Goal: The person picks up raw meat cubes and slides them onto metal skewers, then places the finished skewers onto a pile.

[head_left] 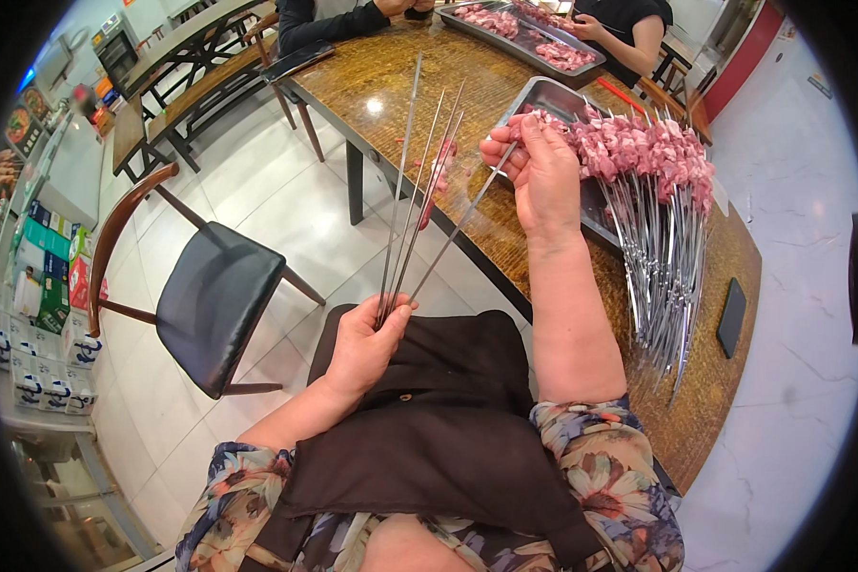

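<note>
My left hand (367, 345) is closed around several thin metal skewers (408, 191) above my lap, their points fanning up and away from me. One of them slants right, and its tip meets my right hand (541, 172). There my right fingers pinch a small piece of raw meat, mostly hidden by the fingers. Some reddish meat (437, 179) shows behind the upright skewers; whether it is on one of them I cannot tell. Just right of my right hand, a heap of meat-loaded skewers (648, 157) lies across a metal tray (543, 88), bare ends toward me.
The brown wooden table (353, 81) extends ahead and to my right. A dark flat object (731, 317) lies near its right edge. Two people sit at the far side by another meat tray (596, 67). A black-seated chair (217, 296) stands on the tiled floor at my left.
</note>
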Demonstrator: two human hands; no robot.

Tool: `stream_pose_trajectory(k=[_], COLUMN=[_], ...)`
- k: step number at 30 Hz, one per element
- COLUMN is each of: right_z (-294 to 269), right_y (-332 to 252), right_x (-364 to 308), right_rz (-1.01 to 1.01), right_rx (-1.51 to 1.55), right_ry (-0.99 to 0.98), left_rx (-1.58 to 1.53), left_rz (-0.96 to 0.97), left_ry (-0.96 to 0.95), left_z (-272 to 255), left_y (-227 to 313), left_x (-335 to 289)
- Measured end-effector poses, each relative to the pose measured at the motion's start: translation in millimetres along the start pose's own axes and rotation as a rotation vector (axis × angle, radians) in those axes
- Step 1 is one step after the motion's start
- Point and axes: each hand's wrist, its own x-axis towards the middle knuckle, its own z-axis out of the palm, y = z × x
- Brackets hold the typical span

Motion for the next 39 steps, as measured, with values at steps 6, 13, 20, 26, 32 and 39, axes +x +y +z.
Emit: stream_pose_trajectory(k=[6, 13, 20, 26, 32, 39], right_z=[4, 6, -7, -7, -1, 4], right_y=[3, 4, -9, 1, 8, 20], right_x=[-3, -6, 2, 4, -1, -3], right_rz=[0.062, 0.152, 0.158, 0.172, 0.167, 0.031], right_rx=[-0.009, 0.044, 0.071, 0.071, 0.181, 0.3], right_ry=[-0.024, -0.078, -0.092, -0.008, 0.083, 0.14], left_rx=[0.005, 0.036, -0.003, 0.017, 0.007, 0.002], left_rz=[0.009, 0.067, 0.052, 0.048, 0.042, 0.021], left_ry=[0.02, 0.042, 0.001, 0.011, 0.006, -0.014], left_z=[-1, -1, 0, 0, 4, 10], left_y=[-3, -4, -3, -3, -3, -7], left_x=[0, 4, 6, 4, 4, 5])
